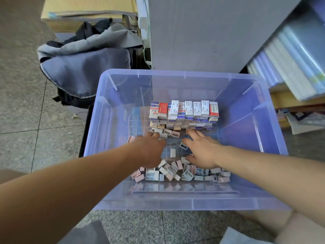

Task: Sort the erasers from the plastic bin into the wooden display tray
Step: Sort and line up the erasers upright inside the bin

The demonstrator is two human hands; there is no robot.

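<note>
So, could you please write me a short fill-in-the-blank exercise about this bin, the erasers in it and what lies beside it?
1. The plastic bin stands on the ____.
2. The neat stack of erasers is at the bin's ____ side, away from the person.
3. The heap of loose erasers lies at its ____ side.
4. The grey backpack lies to the ____ of the bin.

Missing words: floor, far, near, left.
</note>
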